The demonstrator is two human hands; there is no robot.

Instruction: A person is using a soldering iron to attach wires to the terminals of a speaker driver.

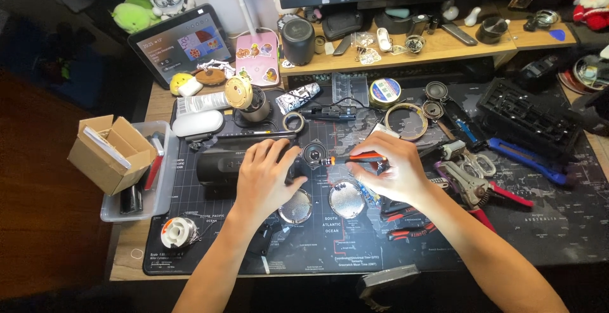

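Screwdriver (355,159) pinched in your right hand (387,173), tip at the speaker (254,164) end, mid-mat. Left hand (266,176) clamps the speaker body; keep the shaft square and press firmly.

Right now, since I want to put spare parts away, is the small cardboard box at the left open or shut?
Open. The cardboard box has its top flaps folded up and outward, and it sits tilted on the clear plastic bin.
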